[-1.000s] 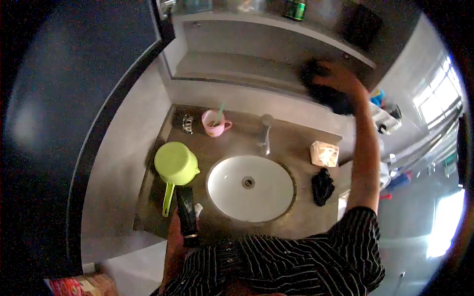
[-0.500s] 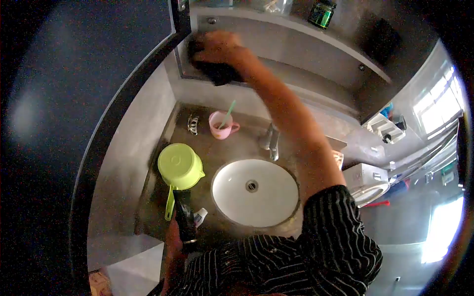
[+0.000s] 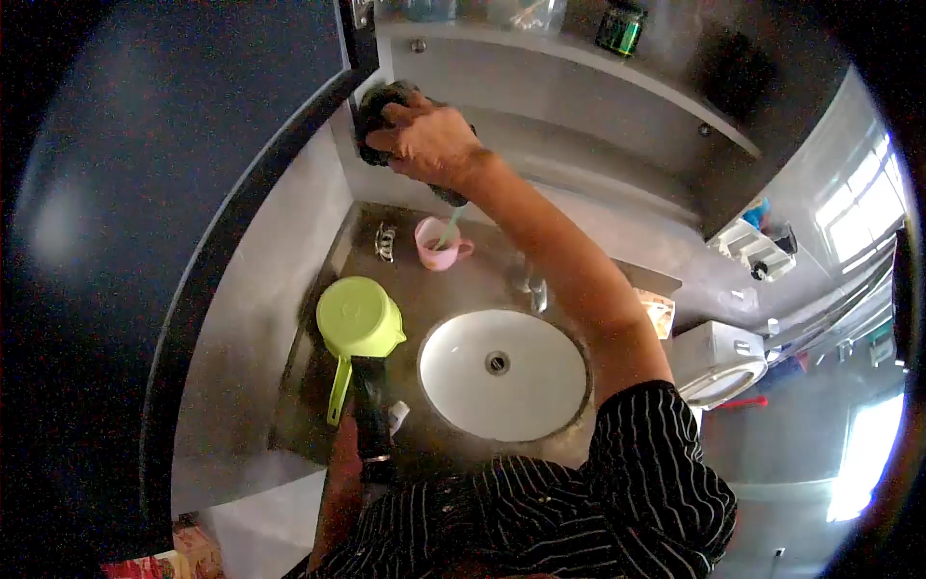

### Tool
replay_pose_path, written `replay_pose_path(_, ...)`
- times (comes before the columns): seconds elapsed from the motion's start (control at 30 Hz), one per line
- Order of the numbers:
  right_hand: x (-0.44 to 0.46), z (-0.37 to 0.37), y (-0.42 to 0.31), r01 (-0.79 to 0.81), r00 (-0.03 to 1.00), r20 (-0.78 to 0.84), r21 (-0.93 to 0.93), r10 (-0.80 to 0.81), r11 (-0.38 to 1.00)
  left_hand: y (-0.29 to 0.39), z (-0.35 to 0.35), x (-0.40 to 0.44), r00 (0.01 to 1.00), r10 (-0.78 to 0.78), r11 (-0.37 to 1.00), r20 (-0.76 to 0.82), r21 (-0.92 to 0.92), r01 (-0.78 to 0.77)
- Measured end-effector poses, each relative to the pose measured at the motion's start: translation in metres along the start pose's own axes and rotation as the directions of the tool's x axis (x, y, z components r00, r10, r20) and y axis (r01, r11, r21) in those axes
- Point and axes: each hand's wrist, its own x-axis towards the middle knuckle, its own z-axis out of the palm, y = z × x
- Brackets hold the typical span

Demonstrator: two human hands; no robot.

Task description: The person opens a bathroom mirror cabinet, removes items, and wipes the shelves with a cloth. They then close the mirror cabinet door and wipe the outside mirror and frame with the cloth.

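Note:
My right hand [image 3: 429, 140] reaches up to the left end of the lower cabinet shelf [image 3: 540, 159]. Bunched under its fingers is a dark cloth [image 3: 374, 121], pressed against the shelf's corner, with part hanging over the front edge. Low at the left, my left hand [image 3: 347, 449] is closed around a black cylindrical bottle [image 3: 370, 410] with a shiny ring near its lower end; most of its fingers are hidden. Just beyond the bottle, a lime-green dipper [image 3: 359, 317] lies upside down on the counter. A white tube [image 3: 397, 415] lies beside the bottle, partly covered.
A pink mug [image 3: 436, 253] with a green stick stands behind the white basin [image 3: 503, 376], near the faucet [image 3: 533, 285]. A metal holder [image 3: 385, 242] is left of the mug. The dark cabinet door [image 3: 241, 212] stands open at left. A jar [image 3: 620, 29] sits on the upper shelf.
My right hand and the cloth have moved slightly down and toward the shelf's front edge. The left hand and the bottle have barely moved; the view has shifted a little.

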Motion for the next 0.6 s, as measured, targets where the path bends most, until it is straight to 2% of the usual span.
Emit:
replay_pose_path(0.13, -0.022, -0.008, -0.017, 0.026, 0.997, 0.070, -0.152, -0.015, 0.988, -0.010, -0.013, 0.000, 0.998, 0.019, 0.999, 0.066, -0.049, -0.016)
replay_pose_path(0.27, -0.070, -0.032, 0.003, -0.226, 0.967, 0.090, -0.119, 0.238, 0.967, -0.014, -0.026, -0.003, 0.996, 0.043, 0.998, 0.075, -0.053, -0.039)
replay_pose_path(0.3, -0.084, -0.042, 0.005, -0.314, 0.928, 0.157, -0.164, 0.339, 0.935, -0.017, -0.031, -0.003, 0.996, 0.043, 0.998, 0.076, -0.042, -0.040)
replay_pose_path(0.33, -0.095, -0.053, 0.005, -0.352, 0.913, 0.132, -0.219, 0.385, 0.910, -0.020, -0.035, -0.003, 0.995, 0.060, 0.998, 0.083, -0.024, -0.058)
replay_pose_path(0.37, -0.096, -0.056, 0.000, -0.391, 0.890, 0.145, -0.249, 0.433, 0.886, -0.024, -0.040, -0.002, 0.991, 0.094, 0.995, 0.095, 0.008, -0.095)
replay_pose_path(0.4, -0.098, -0.059, -0.004, -0.429, 0.862, 0.156, -0.281, 0.482, 0.858, -0.033, -0.046, -0.001, 0.974, 0.198, 0.977, 0.112, 0.062, -0.206)
replay_pose_path(0.43, -0.100, -0.061, -0.006, -0.468, 0.829, 0.170, -0.313, 0.533, 0.827, -0.063, -0.073, 0.019, 0.992, 0.067, 0.996, 0.109, -0.059, -0.060)
replay_pose_path(0.5, -0.081, -0.060, -0.012, -0.437, 0.825, 0.242, -0.301, 0.511, 0.848, -0.056, -0.064, 0.018, 0.994, 0.045, 0.995, 0.103, -0.093, -0.035)
replay_pose_path(0.57, -0.052, -0.051, -0.023, -0.405, 0.816, 0.302, -0.309, 0.493, 0.860, -0.046, -0.049, 0.012, 0.989, 0.104, 0.994, 0.109, -0.054, -0.099)
replay_pose_path(0.6, -0.036, -0.039, -0.028, -0.382, 0.850, 0.277, -0.261, 0.448, 0.887, -0.046, -0.045, 0.012, 0.979, 0.166, 0.986, 0.114, -0.011, -0.166)
